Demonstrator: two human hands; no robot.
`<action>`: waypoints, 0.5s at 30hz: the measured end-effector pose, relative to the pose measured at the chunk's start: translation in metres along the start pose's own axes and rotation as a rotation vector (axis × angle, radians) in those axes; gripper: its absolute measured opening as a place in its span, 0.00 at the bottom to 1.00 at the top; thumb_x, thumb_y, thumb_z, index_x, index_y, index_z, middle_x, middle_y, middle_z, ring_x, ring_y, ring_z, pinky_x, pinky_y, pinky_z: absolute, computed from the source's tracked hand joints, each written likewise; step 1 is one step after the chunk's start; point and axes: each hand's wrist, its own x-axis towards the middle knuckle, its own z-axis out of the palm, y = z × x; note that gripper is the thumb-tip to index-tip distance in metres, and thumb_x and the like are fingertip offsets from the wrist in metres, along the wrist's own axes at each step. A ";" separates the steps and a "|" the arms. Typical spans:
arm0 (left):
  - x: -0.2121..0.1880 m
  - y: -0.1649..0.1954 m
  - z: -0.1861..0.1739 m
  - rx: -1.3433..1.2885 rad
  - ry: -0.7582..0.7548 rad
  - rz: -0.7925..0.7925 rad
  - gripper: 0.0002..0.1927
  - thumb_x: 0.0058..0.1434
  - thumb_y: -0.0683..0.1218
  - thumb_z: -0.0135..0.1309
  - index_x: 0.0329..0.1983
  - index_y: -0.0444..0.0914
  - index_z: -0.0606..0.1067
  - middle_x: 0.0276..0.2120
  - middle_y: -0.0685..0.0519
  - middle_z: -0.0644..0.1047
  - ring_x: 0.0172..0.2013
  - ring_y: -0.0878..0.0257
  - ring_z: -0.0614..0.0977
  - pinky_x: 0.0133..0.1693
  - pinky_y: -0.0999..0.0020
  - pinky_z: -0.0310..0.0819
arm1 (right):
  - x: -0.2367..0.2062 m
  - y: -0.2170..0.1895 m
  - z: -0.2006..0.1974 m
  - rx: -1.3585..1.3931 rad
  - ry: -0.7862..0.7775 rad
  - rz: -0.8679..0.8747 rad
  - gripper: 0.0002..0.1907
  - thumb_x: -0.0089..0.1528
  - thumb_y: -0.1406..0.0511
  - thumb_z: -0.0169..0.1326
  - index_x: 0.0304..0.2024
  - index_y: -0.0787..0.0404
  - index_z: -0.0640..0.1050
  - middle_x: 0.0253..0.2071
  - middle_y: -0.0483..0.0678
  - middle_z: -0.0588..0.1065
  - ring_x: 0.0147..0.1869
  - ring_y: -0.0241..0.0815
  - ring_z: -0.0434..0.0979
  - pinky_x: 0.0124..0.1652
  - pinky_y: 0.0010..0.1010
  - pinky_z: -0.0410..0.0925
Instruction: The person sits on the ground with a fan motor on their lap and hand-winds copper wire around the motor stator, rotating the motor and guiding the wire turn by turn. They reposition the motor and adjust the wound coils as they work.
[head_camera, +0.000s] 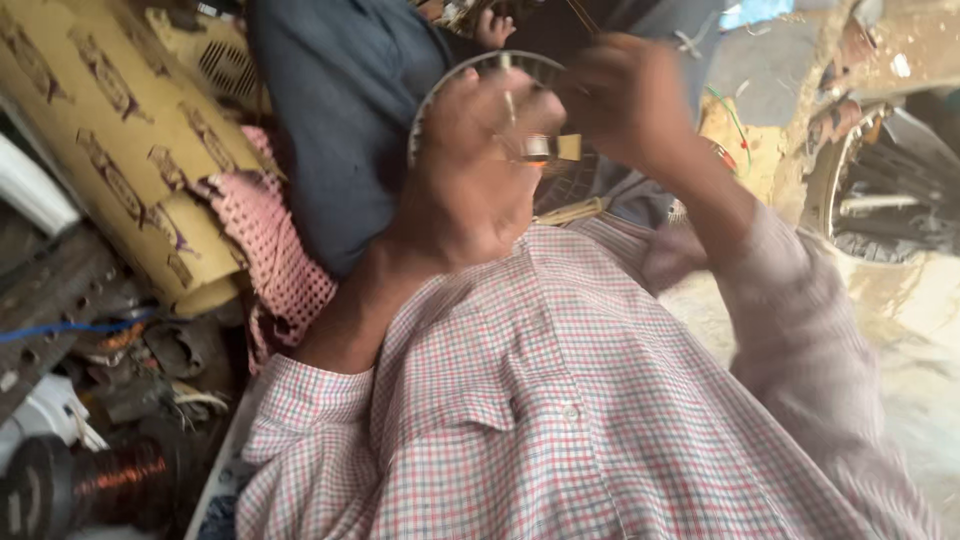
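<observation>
My left hand (478, 170) is raised in front of my chest, its fingers wrapped around a round, pale-rimmed metal part (447, 82) with dark windings inside. My right hand (628, 98), blurred by motion, is at the part's upper right edge with its fingers curled. A small brass-coloured piece (556, 148) shows between the two hands. Whether the right hand grips it or the ring is unclear. My checked shirt (560, 400) fills the lower frame.
A roll of yellow patterned paper (120, 150) lies at left beside a pink knitted cloth (272, 250). A copper wire coil (118, 476) and a blue wire (60, 328) sit lower left. Dark blue-grey fabric (350, 120) is behind the hands. A round metal frame (872, 205) lies right.
</observation>
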 end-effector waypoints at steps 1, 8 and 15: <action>0.004 -0.004 0.001 -0.223 0.025 -0.120 0.03 0.60 0.35 0.59 0.34 0.35 0.78 0.53 0.42 0.74 0.54 0.52 0.78 0.56 0.58 0.77 | 0.005 0.001 0.000 0.070 0.042 0.072 0.01 0.62 0.69 0.62 0.35 0.59 0.82 0.31 0.47 0.76 0.35 0.47 0.76 0.35 0.36 0.68; 0.025 -0.087 0.007 -0.189 -0.439 -0.351 0.10 0.62 0.44 0.67 0.39 0.34 0.79 0.38 0.50 0.80 0.40 0.58 0.85 0.45 0.62 0.79 | 0.010 -0.048 -0.006 -0.439 -0.097 0.000 0.15 0.62 0.55 0.65 0.28 0.57 0.79 0.25 0.46 0.74 0.22 0.44 0.71 0.22 0.38 0.62; -0.028 -0.009 0.021 0.097 -0.123 -0.064 0.15 0.68 0.49 0.63 0.53 0.41 0.75 0.59 0.57 0.75 0.60 0.53 0.73 0.65 0.48 0.64 | -0.064 -0.030 -0.040 0.249 -0.217 0.160 0.09 0.69 0.68 0.56 0.51 0.55 0.81 0.41 0.42 0.82 0.39 0.38 0.85 0.38 0.29 0.76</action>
